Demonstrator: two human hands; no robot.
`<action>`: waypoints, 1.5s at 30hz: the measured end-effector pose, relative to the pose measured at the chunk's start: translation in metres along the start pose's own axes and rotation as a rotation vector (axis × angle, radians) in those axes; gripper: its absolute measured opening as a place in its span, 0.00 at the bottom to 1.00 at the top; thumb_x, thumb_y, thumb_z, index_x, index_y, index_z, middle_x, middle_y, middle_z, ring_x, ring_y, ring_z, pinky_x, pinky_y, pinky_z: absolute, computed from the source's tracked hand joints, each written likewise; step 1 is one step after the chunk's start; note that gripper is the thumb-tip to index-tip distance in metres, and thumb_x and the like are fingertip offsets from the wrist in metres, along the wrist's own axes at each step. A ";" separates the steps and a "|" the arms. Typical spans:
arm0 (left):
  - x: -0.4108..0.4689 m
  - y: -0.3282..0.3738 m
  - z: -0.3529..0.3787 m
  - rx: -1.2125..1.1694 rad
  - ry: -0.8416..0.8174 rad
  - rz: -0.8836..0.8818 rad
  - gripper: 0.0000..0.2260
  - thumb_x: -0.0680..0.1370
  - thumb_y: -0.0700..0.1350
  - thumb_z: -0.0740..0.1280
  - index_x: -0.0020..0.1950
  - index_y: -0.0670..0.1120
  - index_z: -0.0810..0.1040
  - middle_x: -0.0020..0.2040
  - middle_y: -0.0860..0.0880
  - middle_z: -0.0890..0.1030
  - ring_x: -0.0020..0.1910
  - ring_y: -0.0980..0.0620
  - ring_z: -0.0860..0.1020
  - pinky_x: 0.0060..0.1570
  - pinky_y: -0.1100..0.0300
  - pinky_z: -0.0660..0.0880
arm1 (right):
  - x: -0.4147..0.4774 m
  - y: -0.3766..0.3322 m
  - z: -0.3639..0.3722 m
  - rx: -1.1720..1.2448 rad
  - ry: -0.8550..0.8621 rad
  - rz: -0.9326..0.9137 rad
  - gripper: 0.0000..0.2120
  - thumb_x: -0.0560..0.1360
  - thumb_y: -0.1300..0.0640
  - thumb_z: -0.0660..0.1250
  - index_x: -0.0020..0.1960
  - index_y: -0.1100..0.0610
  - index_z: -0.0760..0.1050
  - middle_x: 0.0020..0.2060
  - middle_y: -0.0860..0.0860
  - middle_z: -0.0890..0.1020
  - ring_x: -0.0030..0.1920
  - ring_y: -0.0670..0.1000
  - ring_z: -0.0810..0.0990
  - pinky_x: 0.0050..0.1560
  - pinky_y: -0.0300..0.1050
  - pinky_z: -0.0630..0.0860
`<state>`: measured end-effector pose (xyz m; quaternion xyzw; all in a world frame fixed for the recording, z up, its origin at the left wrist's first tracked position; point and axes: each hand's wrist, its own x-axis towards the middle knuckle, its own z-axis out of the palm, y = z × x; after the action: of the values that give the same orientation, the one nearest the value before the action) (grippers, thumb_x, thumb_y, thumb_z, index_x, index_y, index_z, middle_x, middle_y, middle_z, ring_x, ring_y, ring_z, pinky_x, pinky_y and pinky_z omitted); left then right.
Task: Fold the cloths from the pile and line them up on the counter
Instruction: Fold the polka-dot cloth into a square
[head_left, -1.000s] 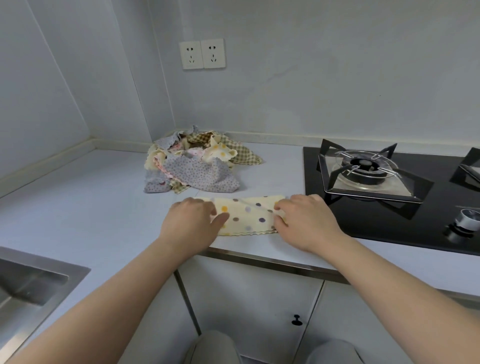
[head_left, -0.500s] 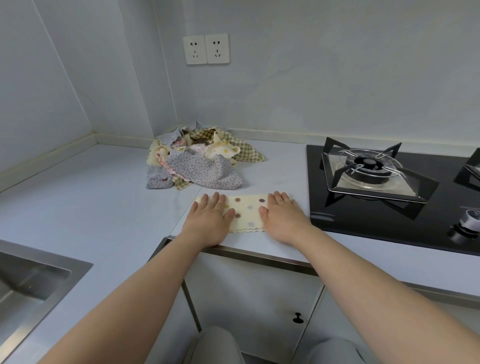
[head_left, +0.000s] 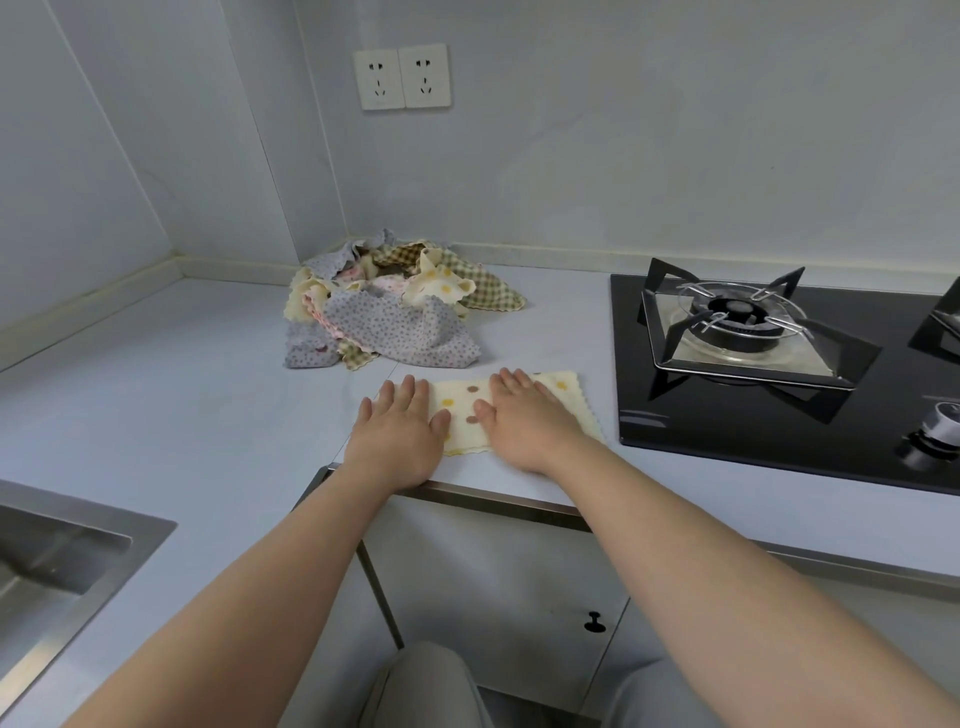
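Wide pale counter (head_left: 156, 395), with a black hob (head_left: 727, 431) set in at the right. Toward the back corner, a jumbled pile (head_left: 395, 322) of unfolded cloths. In front of it, near the counter's front edge and just left of the hob, a cream dotted cloth (head_left: 462, 410), flat, folded to a long strip. Pressed on it palms down, fingers straight, gripping nothing: left hand (head_left: 400, 431) at the left end, right hand (head_left: 524, 421) right of the middle. Probably mid-smoothing. To do it well: sweep outward from the centre, flatten the crease, keep the scalloped edges matched, avoid dragging the strip toward the hob.
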<state>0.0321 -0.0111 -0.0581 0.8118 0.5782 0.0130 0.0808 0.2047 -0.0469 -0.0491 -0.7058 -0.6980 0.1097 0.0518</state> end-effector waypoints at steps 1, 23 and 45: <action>0.000 -0.002 -0.001 0.004 -0.010 -0.013 0.30 0.84 0.59 0.44 0.82 0.45 0.44 0.82 0.47 0.44 0.80 0.46 0.43 0.78 0.47 0.42 | -0.002 0.008 -0.002 0.003 -0.008 0.031 0.31 0.85 0.44 0.41 0.81 0.60 0.44 0.81 0.55 0.46 0.80 0.53 0.44 0.79 0.49 0.43; 0.035 -0.025 -0.046 -0.188 0.141 -0.123 0.04 0.79 0.45 0.65 0.50 0.45 0.76 0.50 0.46 0.79 0.49 0.46 0.75 0.45 0.52 0.76 | 0.007 0.055 -0.055 0.002 0.042 0.175 0.17 0.76 0.59 0.61 0.64 0.54 0.72 0.61 0.54 0.72 0.62 0.57 0.71 0.61 0.52 0.71; 0.014 -0.022 -0.075 -0.927 0.216 -0.157 0.17 0.72 0.27 0.59 0.32 0.45 0.78 0.36 0.46 0.78 0.41 0.46 0.74 0.43 0.53 0.74 | -0.020 0.058 -0.111 0.142 -0.080 -0.060 0.08 0.80 0.59 0.60 0.51 0.48 0.75 0.46 0.48 0.80 0.41 0.47 0.77 0.43 0.44 0.75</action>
<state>0.0073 0.0180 0.0118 0.6382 0.5763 0.3472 0.3743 0.2866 -0.0588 0.0472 -0.6742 -0.7107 0.1854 0.0772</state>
